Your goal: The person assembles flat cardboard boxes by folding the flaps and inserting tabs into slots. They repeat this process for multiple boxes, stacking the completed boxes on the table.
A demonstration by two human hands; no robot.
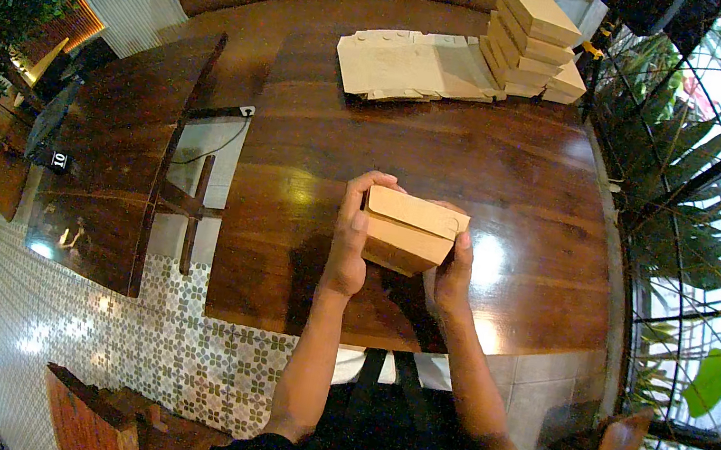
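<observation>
A closed brown cardboard box (409, 232) is held just above the near middle of a dark wooden table (522, 186), tilted slightly down to the right. It is gripped from both ends: the left hand (352, 233) is wrapped around its left end, fingers curled over the top edge, and the right hand (454, 270) is pressed to its right end with the thumb on the upper corner. The underside of the box is hidden, so contact with the tabletop cannot be told.

Bare tabletop is left on every side of the box. At the far edge a stack of flat unfolded box blanks (417, 66) is laid, touched on its right by a pile of folded boxes (533, 39). A second table (127, 155) is set well apart to the left, a tiled floor (138, 340) showing between.
</observation>
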